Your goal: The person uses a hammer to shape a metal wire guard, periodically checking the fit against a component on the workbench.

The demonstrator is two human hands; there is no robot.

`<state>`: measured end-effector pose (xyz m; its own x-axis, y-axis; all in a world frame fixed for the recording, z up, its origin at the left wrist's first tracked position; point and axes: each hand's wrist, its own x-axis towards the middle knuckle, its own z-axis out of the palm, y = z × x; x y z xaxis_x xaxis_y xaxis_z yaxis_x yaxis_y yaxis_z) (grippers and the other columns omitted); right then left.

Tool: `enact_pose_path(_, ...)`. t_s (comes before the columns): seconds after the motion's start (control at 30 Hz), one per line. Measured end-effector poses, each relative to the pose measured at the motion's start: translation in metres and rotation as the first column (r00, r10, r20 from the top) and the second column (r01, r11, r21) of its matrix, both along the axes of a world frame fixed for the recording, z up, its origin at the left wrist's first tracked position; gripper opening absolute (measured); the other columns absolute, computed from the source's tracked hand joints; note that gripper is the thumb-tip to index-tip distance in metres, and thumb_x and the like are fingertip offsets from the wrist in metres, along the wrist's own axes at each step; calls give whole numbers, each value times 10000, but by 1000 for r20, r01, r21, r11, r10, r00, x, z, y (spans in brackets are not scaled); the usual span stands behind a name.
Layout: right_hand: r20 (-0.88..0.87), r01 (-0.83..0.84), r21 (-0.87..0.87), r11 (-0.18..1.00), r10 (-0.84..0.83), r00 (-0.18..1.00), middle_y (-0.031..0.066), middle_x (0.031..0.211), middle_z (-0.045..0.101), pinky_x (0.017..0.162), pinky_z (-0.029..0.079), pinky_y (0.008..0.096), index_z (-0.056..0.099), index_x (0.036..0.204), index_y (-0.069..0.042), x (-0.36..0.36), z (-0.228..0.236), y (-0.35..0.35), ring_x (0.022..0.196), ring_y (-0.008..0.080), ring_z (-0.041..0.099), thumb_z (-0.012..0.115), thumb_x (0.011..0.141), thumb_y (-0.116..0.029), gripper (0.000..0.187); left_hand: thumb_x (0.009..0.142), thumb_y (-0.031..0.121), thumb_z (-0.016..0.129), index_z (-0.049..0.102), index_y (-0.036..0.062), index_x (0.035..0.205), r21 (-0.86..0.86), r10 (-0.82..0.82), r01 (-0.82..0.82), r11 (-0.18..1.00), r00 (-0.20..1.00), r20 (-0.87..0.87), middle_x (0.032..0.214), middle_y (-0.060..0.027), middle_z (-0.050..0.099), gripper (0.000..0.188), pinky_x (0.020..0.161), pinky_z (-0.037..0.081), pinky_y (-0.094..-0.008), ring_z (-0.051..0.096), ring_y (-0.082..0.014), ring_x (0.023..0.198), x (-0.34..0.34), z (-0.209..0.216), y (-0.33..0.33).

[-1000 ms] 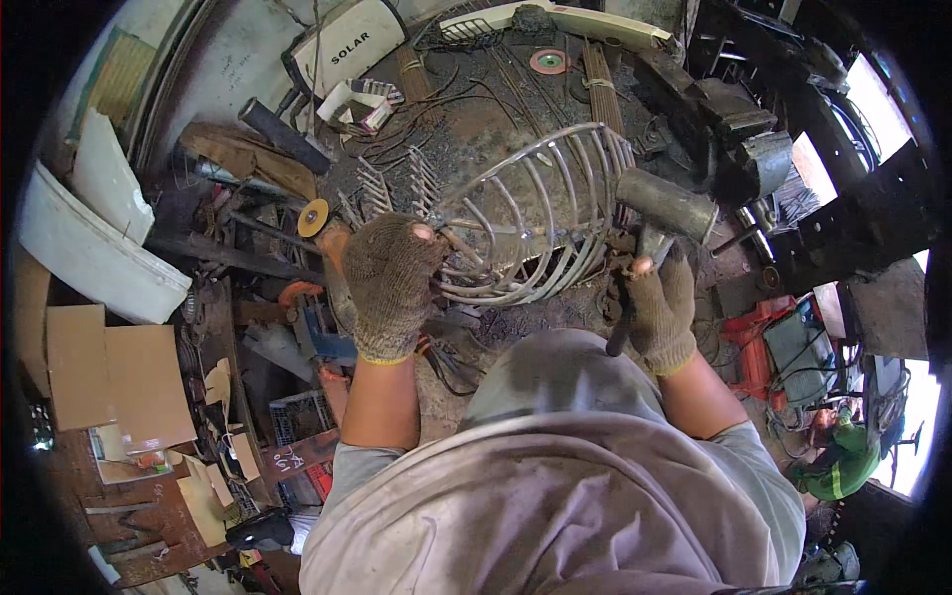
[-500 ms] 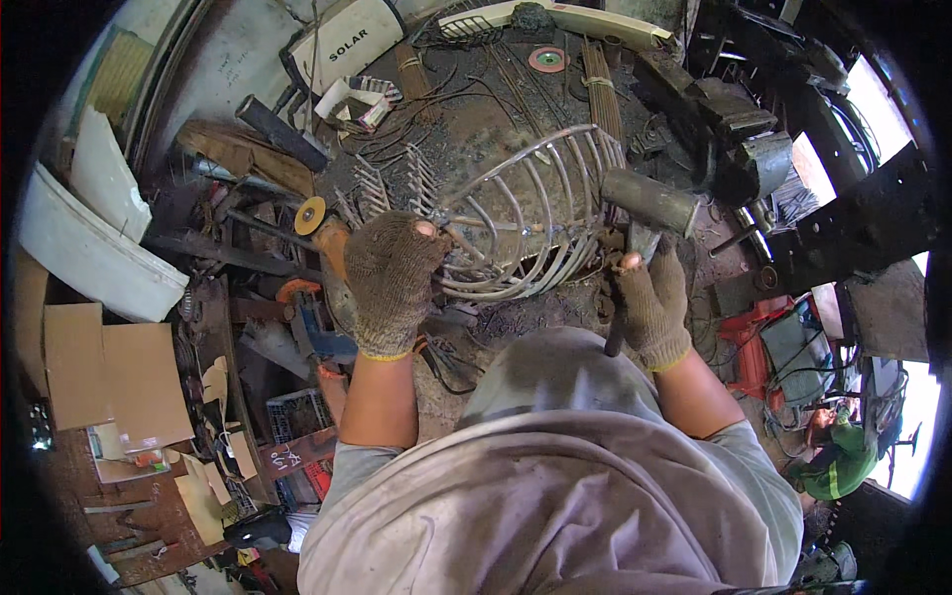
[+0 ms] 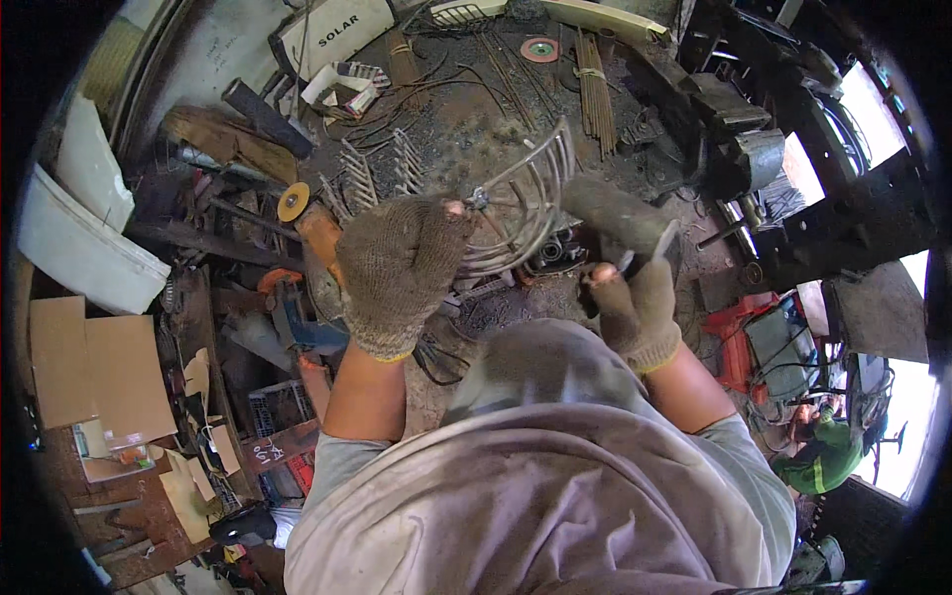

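Grey metal rods form a curved, ribbed cage (image 3: 551, 198) between the person's hands, beyond the knees. The left hand (image 3: 402, 273), in a brown knitted glove with yellow edging, closes around the cage's left end, its fingers mostly hidden. The right hand (image 3: 640, 312), similarly gloved, curls its fingers round the mostly hidden handle of a hammer with a thick, cylindrical grey metal head (image 3: 623, 218), near the cage's right side; contact cannot be told. Farther out lie an orange tool (image 3: 317, 235) with a yellow disc and a tied bundle of thin brown rods (image 3: 597, 104).
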<state>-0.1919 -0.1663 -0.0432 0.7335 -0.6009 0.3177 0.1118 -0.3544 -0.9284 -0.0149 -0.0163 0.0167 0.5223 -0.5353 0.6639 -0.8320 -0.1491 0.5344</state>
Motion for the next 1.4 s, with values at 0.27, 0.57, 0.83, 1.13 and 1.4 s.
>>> enact_pose_path(0.27,-410,17,-269,963,-130,903,230,924,661,740,494,497,559,1129,-46,7,-2,6,892,469,622,695,824,-333,439,873,244,687,682,62,817,101,40,-65,993,973,226,659,-117,618,190,531,457,-404,606,-304,576,1,-10,1)
enact_pose_path(0.57,-81,89,-316,945,-120,989,250,987,638,772,497,477,494,1297,-33,-2,-1,12,889,454,614,686,835,-299,566,861,227,690,678,83,798,87,9,-40,995,944,328,645,-115,618,158,515,452,-398,606,-293,566,12,-21,1)
enact_pose_path(0.83,-503,-36,-193,981,-68,861,206,1049,650,843,494,433,500,1308,7,19,29,3,958,348,643,573,946,-327,498,889,176,667,603,29,693,197,-4,-34,980,982,190,601,-112,575,253,484,411,-374,563,-255,514,17,-18,3)
enact_pose_path(1.13,198,178,-410,895,-104,975,199,1001,673,788,514,382,616,1178,-21,18,20,-2,907,385,659,636,901,-232,349,932,318,600,690,39,760,267,100,-170,949,961,257,651,-150,627,339,546,481,-368,627,-293,579,27,-6,-5)
enact_pose_path(1.4,-125,28,-228,973,-57,991,209,916,681,723,518,416,546,1247,-31,18,-3,-6,852,407,671,604,906,-314,447,975,390,558,681,36,908,-56,-59,39,998,905,-421,837,-78,676,381,708,472,-324,630,-161,790,52,-21,-4)
